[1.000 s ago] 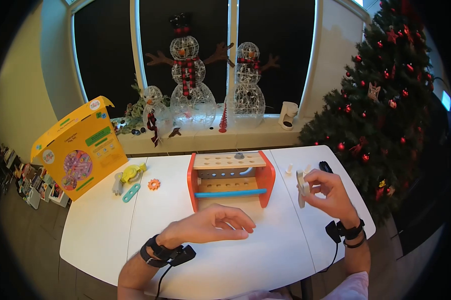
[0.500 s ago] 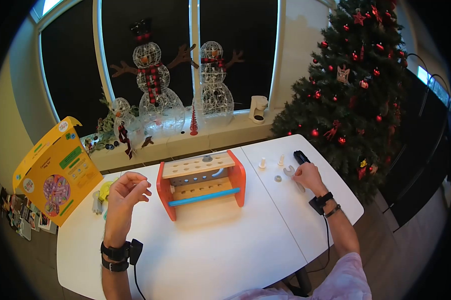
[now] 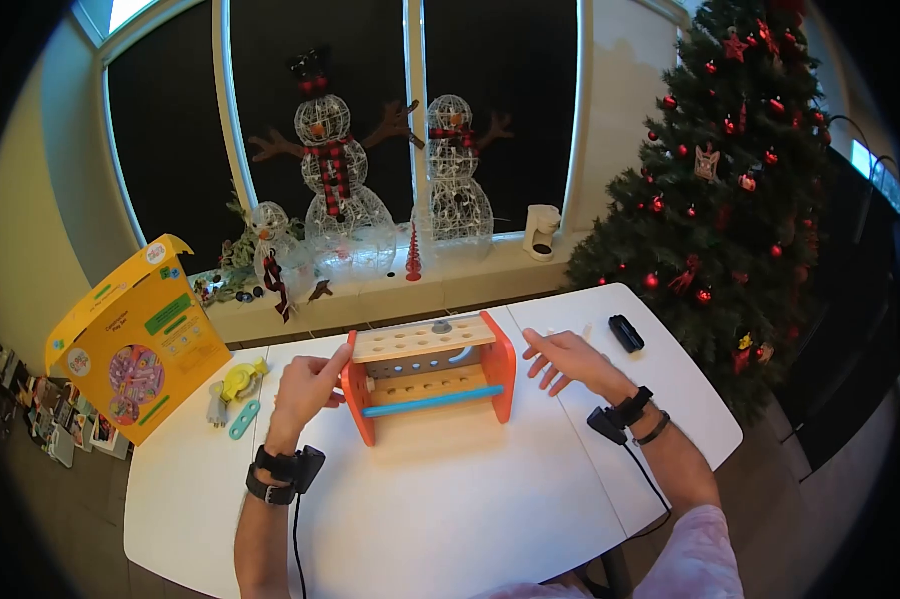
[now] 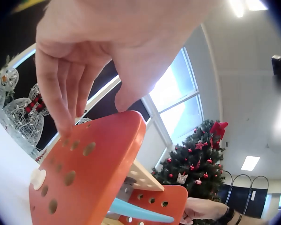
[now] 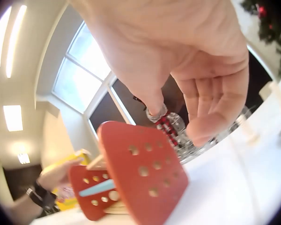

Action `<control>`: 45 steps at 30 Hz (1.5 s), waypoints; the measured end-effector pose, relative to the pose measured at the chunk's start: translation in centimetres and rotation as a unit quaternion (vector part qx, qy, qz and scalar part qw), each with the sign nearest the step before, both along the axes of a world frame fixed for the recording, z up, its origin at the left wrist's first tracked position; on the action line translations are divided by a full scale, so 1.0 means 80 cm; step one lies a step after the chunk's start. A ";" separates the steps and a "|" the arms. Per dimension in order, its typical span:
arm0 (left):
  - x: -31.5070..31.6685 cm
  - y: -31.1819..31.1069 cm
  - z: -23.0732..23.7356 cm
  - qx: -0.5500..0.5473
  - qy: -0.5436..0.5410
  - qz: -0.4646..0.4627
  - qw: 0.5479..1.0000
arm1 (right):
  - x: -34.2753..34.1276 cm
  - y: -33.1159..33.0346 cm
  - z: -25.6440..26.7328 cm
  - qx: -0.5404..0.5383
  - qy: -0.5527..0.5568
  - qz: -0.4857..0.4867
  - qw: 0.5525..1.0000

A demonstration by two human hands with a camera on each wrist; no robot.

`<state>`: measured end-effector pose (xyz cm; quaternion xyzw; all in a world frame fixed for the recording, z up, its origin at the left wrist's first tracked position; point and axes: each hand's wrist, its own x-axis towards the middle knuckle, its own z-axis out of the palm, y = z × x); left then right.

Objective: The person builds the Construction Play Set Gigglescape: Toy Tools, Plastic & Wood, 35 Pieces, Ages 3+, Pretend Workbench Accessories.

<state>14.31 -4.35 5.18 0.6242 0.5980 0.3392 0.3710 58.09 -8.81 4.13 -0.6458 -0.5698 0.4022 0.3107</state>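
Note:
A toy workbench with a perforated wooden top (image 3: pixel 400 342), a blue front bar (image 3: pixel 435 400) and red side panels stands mid-table. My left hand (image 3: pixel 308 392) is at its left side, loosely bent fingers and thumb close over the edge of the left red panel (image 4: pixel 84 164). Off the right red panel (image 3: pixel 506 371), my right hand (image 3: pixel 577 362) holds nothing, its fingers relaxed and thumb apart, as the right wrist view also shows. A grey piece (image 3: pixel 441 326) sits on the wooden top.
Left on the table lie a yellow toy piece (image 3: pixel 242 378) and a teal perforated strip (image 3: pixel 243 420), by an upright yellow box (image 3: pixel 135 349). Beyond my right hand are pale pegs (image 5: pixel 249 129) and a black object (image 3: pixel 626 333). A decorated tree (image 3: pixel 709 220) stands behind the table's right side.
My right hand has let go of the grey toy wrench on the right and moved left toward the workbench. My left hand first swung left and up, then came to the left panel. The head view shifted.

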 end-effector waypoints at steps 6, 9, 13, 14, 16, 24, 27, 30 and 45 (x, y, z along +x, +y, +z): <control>0.008 -0.013 -0.019 -0.097 -0.105 -0.037 0.989 | -0.054 0.003 0.016 -0.077 0.142 0.085 0.983; 0.001 -0.017 -0.025 -0.105 -0.146 -0.059 0.982 | -0.048 0.003 0.013 -0.073 0.172 0.096 0.978; -0.007 -0.030 -0.027 -0.078 -0.168 -0.108 0.977 | -0.031 -0.002 0.002 -0.070 0.230 0.123 0.963; -0.006 -0.033 -0.029 -0.081 -0.171 -0.106 0.976 | -0.029 -0.003 -0.001 -0.073 0.229 0.124 0.963; -0.006 -0.038 -0.029 -0.040 -0.193 -0.145 0.970 | -0.028 -0.004 -0.006 -0.031 0.268 0.140 0.953; -0.017 -0.028 -0.045 -0.065 -0.249 -0.164 0.952 | -0.023 0.000 -0.031 0.000 0.307 0.163 0.938; -0.018 -0.023 -0.063 -0.057 -0.212 -0.172 0.960 | -0.026 0.002 -0.046 0.028 0.259 0.160 0.952; -0.013 -0.029 -0.070 -0.027 -0.166 -0.175 0.970 | -0.028 0.000 -0.058 0.050 0.225 0.157 0.960; -0.010 -0.035 -0.075 -0.026 -0.144 -0.175 0.974 | -0.041 -0.012 -0.058 0.047 0.201 0.160 0.965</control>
